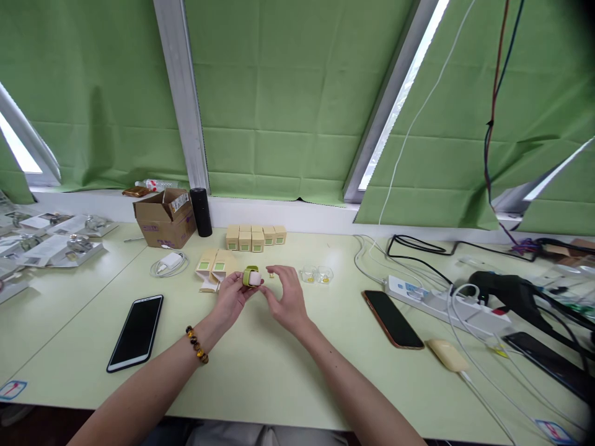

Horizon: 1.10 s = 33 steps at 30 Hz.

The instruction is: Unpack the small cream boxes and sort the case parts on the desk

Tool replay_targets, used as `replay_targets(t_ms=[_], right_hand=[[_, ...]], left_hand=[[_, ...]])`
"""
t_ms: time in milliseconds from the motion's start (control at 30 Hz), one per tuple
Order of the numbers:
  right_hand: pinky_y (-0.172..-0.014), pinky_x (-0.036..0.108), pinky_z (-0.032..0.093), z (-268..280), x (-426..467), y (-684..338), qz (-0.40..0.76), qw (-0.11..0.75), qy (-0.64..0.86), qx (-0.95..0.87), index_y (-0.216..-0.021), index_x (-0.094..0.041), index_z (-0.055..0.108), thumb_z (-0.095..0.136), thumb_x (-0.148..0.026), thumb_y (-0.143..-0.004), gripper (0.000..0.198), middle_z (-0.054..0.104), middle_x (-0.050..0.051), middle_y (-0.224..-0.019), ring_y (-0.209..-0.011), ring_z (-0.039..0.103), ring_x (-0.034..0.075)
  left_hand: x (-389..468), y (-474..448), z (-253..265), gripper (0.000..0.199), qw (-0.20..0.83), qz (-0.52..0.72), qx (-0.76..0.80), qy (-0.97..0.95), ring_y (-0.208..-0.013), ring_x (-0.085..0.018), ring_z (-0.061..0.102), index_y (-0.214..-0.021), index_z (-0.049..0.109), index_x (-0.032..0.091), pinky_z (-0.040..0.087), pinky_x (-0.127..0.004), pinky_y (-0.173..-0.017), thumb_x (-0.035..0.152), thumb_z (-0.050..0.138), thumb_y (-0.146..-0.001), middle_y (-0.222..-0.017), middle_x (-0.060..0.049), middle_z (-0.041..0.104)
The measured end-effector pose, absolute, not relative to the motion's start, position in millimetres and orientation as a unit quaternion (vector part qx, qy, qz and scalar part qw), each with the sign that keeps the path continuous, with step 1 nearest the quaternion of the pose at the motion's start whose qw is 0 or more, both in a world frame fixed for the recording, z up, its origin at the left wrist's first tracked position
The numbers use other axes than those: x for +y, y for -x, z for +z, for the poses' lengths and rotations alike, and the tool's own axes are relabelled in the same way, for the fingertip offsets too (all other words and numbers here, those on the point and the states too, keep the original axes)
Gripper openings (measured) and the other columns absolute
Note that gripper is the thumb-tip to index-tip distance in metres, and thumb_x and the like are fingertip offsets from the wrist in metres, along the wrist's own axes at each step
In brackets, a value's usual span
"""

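Observation:
My left hand (232, 294), with a beaded bracelet on the wrist, is closed on a small olive-green band with a pale pinkish block (253, 277) inside it. Just to its right, my right hand (287, 298) has thumb and index finger spread apart. The thumb tip is close to the held piece; whether it touches I cannot tell. A tiny yellowish piece (271, 274) shows by the right index fingertip, too small to name. Behind my left hand are two opened tan cardboard boxes (216, 265). Clear plastic cups (317, 274) with yellow bits stand right of my right hand.
Several small tan boxes (251, 237) stand in a row at the back. Left are a phone (136, 332), a coiled charger (170, 263), a carton (166, 218) and a black cylinder (201, 212). Right are another phone (393, 319), a mouse (446, 355), a power strip (446, 306) and cables.

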State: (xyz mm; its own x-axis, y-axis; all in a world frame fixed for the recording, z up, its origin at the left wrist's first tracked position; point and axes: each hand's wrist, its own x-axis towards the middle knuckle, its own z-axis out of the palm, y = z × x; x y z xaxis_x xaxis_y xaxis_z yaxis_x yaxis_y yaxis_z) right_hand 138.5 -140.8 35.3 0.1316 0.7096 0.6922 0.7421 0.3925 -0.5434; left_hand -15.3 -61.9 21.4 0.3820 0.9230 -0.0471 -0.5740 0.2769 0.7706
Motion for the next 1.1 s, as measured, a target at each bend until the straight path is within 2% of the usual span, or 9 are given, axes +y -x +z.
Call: replay_targets(t_ms=[167, 267, 367, 500, 600, 700, 833, 967, 1100], right_hand=[[-0.087, 0.042, 0.053, 18, -141, -116, 0.122, 0.576, 0.580, -0.563, -0.119, -0.025, 0.061, 0.076, -0.038, -0.084, 0.040, 0.067, 0.008, -0.116, -0.105, 0.061, 0.027], [-0.089, 0.042, 0.053, 15, -143, -110, 0.140, 0.591, 0.582, -0.541, -0.119, -0.025, 0.060, 0.077, -0.037, -0.082, 0.042, 0.064, 0.007, -0.120, -0.111, 0.059, 0.027], [-0.097, 0.044, 0.051, 16, -145, -108, 0.142, 0.607, 0.557, -0.548, -0.121, -0.026, 0.058, 0.073, -0.034, -0.087, 0.038, 0.061, 0.008, -0.126, -0.121, 0.056, 0.027], [-0.105, 0.048, 0.048, 16, -146, -112, 0.128, 0.625, 0.526, -0.562, -0.123, -0.026, 0.058, 0.071, -0.030, -0.089, 0.037, 0.058, 0.010, -0.133, -0.128, 0.054, 0.028], [-0.104, 0.048, 0.050, 15, -144, -119, 0.119, 0.630, 0.524, -0.560, -0.124, -0.026, 0.057, 0.071, -0.029, -0.090, 0.037, 0.062, 0.009, -0.128, -0.121, 0.059, 0.027], [-0.102, 0.048, 0.051, 13, -143, -126, 0.083, 0.618, 0.532, -0.573, -0.122, -0.026, 0.058, 0.071, -0.025, -0.088, 0.037, 0.064, 0.009, -0.122, -0.116, 0.060, 0.028], [-0.099, 0.049, 0.052, 12, -143, -132, 0.010, 0.591, 0.532, -0.606, -0.119, -0.026, 0.059, 0.067, -0.019, -0.086, 0.034, 0.065, 0.009, -0.114, -0.113, 0.058, 0.029], [-0.098, 0.051, 0.051, 13, -145, -133, -0.028, 0.578, 0.523, -0.626, -0.121, -0.026, 0.058, 0.064, -0.014, -0.083, 0.040, 0.066, 0.008, -0.111, -0.109, 0.057, 0.030], [-0.094, 0.047, 0.052, 14, -146, -133, -0.024, 0.576, 0.514, -0.636, -0.123, -0.025, 0.058, 0.061, -0.013, -0.083, 0.042, 0.066, 0.008, -0.113, -0.106, 0.059, 0.028]], left_hand=[[-65, 13, 17, 0.033, 0.736, 0.495, 0.236, -0.396, -0.077, -0.019, 0.074, -0.089, 0.057, 0.017, 0.060, -0.029, -0.068, 0.032, 0.085, -0.081, -0.090, -0.007, 0.075], [-71, 10, 17, 0.041, 0.701, 0.508, 0.241, -0.438, -0.073, -0.013, 0.068, -0.090, 0.058, 0.018, 0.053, -0.021, -0.060, 0.045, 0.086, -0.079, -0.087, -0.003, 0.072], [-79, 8, 21, 0.040, 0.685, 0.503, 0.230, -0.475, -0.082, -0.014, 0.069, -0.091, 0.060, 0.018, 0.055, -0.022, -0.069, 0.049, 0.083, -0.082, -0.098, -0.005, 0.073], [-84, 10, 23, 0.034, 0.660, 0.499, 0.202, -0.523, -0.103, -0.020, 0.069, -0.103, 0.062, 0.019, 0.057, -0.032, -0.087, 0.046, 0.077, -0.089, -0.120, -0.011, 0.072], [-83, 14, 22, 0.033, 0.613, 0.517, 0.190, -0.567, -0.114, -0.023, 0.065, -0.117, 0.059, 0.020, 0.054, -0.038, -0.095, 0.040, 0.071, -0.094, -0.130, -0.013, 0.068], [-83, 17, 20, 0.034, 0.532, 0.544, 0.193, -0.620, -0.120, -0.024, 0.059, -0.124, 0.056, 0.021, 0.051, -0.041, -0.101, 0.037, 0.067, -0.096, -0.134, -0.014, 0.063], [-84, 19, 19, 0.037, 0.427, 0.547, 0.192, -0.694, -0.117, -0.024, 0.058, -0.130, 0.055, 0.023, 0.050, -0.042, -0.101, 0.034, 0.067, -0.096, -0.136, -0.013, 0.058], [-85, 20, 19, 0.042, 0.364, 0.530, 0.187, -0.743, -0.113, -0.024, 0.060, -0.133, 0.056, 0.025, 0.051, -0.043, -0.098, 0.029, 0.070, -0.093, -0.138, -0.013, 0.054], [-86, 20, 21, 0.044, 0.308, 0.526, 0.181, -0.772, -0.124, -0.028, 0.057, -0.133, 0.057, 0.025, 0.053, -0.045, -0.099, 0.025, 0.070, -0.092, -0.140, -0.014, 0.052]])
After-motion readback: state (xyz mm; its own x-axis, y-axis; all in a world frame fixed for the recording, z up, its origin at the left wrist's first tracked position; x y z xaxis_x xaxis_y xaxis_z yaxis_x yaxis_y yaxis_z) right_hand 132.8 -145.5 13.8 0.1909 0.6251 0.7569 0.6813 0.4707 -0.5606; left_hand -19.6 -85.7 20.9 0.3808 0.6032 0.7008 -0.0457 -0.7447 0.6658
